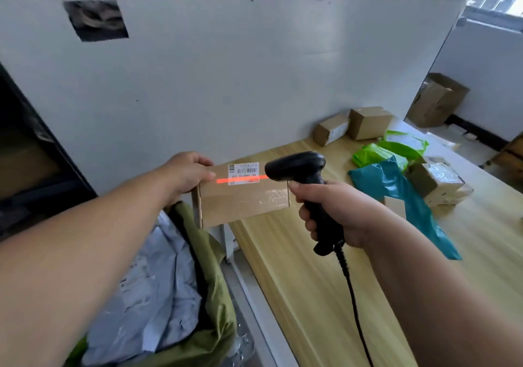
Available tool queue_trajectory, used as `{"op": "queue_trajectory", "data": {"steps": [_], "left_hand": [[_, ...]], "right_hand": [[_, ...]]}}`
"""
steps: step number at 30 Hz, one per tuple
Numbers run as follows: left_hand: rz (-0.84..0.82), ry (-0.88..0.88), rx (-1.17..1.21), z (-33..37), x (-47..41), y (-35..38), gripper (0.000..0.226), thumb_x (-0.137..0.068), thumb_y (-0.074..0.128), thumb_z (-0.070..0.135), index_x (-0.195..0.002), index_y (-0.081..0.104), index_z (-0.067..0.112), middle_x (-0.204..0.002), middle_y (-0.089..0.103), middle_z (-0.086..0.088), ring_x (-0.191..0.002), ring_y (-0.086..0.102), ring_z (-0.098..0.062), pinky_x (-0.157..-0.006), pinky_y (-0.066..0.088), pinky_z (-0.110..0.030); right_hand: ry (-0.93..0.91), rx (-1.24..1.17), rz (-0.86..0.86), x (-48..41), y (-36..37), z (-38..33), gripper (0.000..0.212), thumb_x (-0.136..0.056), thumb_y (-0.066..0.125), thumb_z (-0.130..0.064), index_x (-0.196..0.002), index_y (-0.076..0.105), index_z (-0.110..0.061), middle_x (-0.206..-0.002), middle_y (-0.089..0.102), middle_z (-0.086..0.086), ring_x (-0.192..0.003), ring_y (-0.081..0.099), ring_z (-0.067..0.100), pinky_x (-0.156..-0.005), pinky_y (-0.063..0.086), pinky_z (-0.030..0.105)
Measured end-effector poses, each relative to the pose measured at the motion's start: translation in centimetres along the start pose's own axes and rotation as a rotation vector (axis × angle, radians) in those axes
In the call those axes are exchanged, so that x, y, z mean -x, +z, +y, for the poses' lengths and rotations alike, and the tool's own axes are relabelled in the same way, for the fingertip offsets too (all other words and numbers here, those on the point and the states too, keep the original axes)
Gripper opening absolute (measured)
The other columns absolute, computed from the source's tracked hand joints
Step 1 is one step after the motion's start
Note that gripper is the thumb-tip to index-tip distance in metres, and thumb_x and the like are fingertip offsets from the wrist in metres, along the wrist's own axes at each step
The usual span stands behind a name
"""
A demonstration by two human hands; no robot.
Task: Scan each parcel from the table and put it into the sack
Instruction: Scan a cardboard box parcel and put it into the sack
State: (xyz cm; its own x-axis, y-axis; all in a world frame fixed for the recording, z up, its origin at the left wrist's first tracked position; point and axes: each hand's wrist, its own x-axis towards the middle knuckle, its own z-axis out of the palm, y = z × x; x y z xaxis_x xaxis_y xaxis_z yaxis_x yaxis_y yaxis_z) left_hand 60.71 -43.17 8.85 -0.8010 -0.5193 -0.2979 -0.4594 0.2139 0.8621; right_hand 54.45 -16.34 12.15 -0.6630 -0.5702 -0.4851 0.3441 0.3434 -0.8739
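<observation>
head view: left hand (186,175) grips parcel (243,197) (above sack (218,310)), right hand (336,214) aims scanner (297,168).

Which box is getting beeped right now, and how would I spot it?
Start at the long wooden table and go to its left end, next to the green sack. There the left hand holds up a flat brown box. Unlike the boxes lying on the table, it has a red scanner line glowing across its white label.

Wooden table (311,281) bears boxes (369,122) and poly bags (396,180).
</observation>
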Motion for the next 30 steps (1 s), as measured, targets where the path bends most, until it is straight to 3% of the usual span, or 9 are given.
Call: {"op": "queue_trajectory", "data": {"steps": [11,18,30], "left_hand": [[0.041,0.041,0.026,-4.0,4.5,-9.1,0.017,-0.086,0.062,0.002,-0.094,0.061,0.017,-0.089,0.060,-0.004,-0.083,0.055,-0.017,-0.066,0.042,-0.028],[0.040,0.022,0.042,-7.4,6.7,-13.3,0.019,-0.086,0.063,0.004,-0.100,0.062,0.017,-0.089,0.061,-0.002,-0.078,0.055,-0.013,-0.059,0.040,-0.025],[0.037,-0.159,0.023,-15.6,8.9,-16.3,0.014,-0.087,0.063,0.006,-0.089,0.062,0.020,-0.089,0.063,-0.004,-0.078,0.056,-0.015,-0.059,0.041,-0.026]], "right_hand": [[-0.017,0.013,-0.010,4.5,10.0,-3.0,0.034,-0.086,0.072,-0.041,-0.088,0.054,-0.011,-0.059,0.057,0.003,-0.047,0.052,0.016,-0.048,0.049,0.027],[-0.038,0.065,-0.004,6.0,15.8,-3.2,0.033,-0.089,0.070,-0.038,-0.094,0.053,-0.010,-0.059,0.056,0.003,-0.047,0.051,0.015,-0.046,0.048,0.025],[0.026,0.070,-0.018,5.2,20.9,0.3,0.033,-0.088,0.070,-0.037,-0.095,0.056,-0.009,-0.058,0.057,0.005,-0.047,0.051,0.016,-0.045,0.047,0.027]]}}
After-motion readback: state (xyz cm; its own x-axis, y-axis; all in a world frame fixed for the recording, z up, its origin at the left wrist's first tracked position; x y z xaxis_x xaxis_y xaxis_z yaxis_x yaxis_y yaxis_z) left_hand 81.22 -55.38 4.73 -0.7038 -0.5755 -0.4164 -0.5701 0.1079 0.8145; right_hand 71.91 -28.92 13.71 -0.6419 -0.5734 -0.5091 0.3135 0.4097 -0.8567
